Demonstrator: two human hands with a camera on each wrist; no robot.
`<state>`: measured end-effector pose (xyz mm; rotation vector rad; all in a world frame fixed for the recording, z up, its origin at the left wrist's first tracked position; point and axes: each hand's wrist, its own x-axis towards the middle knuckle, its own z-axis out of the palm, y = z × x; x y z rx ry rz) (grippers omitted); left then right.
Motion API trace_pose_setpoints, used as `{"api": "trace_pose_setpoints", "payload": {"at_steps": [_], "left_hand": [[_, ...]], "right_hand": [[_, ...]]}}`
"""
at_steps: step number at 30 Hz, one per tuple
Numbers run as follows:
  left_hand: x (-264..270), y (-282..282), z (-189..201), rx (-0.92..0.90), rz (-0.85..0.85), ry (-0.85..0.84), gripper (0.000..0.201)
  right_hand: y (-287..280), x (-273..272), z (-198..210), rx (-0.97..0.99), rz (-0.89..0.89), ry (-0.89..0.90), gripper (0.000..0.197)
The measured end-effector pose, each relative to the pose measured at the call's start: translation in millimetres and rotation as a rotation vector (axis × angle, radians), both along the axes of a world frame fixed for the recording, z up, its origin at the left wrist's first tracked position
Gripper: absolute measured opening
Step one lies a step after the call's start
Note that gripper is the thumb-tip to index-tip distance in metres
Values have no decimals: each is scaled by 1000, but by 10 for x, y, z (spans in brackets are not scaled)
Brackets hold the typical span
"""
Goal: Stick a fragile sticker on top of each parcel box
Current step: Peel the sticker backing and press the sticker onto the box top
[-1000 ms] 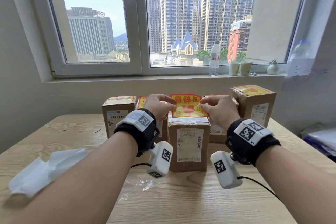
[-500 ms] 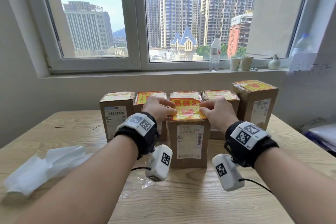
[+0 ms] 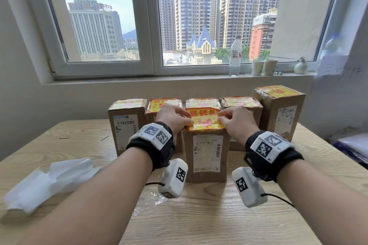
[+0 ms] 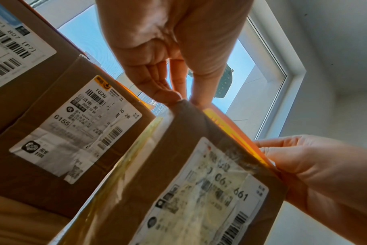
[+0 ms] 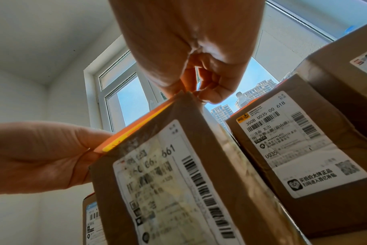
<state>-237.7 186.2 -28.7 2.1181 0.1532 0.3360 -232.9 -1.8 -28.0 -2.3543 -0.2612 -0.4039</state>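
Observation:
A brown parcel box (image 3: 205,157) stands at the front of the wooden table (image 3: 199,225). A yellow and red fragile sticker (image 3: 205,120) lies over its top. My left hand (image 3: 190,119) pinches the sticker's left edge and my right hand (image 3: 220,116) pinches its right edge. In the left wrist view my left hand (image 4: 185,99) is at the box's top corner, with the sticker's orange rim (image 4: 230,126) running to the other hand. The right wrist view shows my right hand (image 5: 189,92) pinching at the opposite corner of the box (image 5: 178,182).
Behind stand several parcel boxes in a row, from the left one (image 3: 127,125) to the tall right one (image 3: 278,113), each with a sticker on top. Crumpled white backing paper (image 3: 45,183) lies at the left. A clear plastic scrap (image 3: 157,199) lies under my left wrist. A bottle (image 3: 235,55) and cups (image 3: 263,66) stand on the sill.
Both hands have brought the sticker down from above the front box onto its top. The boxes have not moved.

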Motion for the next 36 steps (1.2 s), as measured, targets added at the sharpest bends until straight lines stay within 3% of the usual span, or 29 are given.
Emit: {"api": "trace_pose_setpoints", "payload": {"at_steps": [15,19,23,27,36], "left_hand": [[1,-23,43,202,-38,57,23],[42,-43,-26,281,-15,-4,29],[32,-151,-71,420,-134,88,45],[37,-108,-131,372,-243,130,50],[51,-33,-245,306,-325,101,67]], "right_hand": [[-26,-14,-71,-32,-34,11,29],[-8,-7,-27,-16,-4,-85,28],[143,40,8,-306,188,-21,43],[168,103,-106,-434,222,173,53],[95,114,-209,-341,225,181,71]]}}
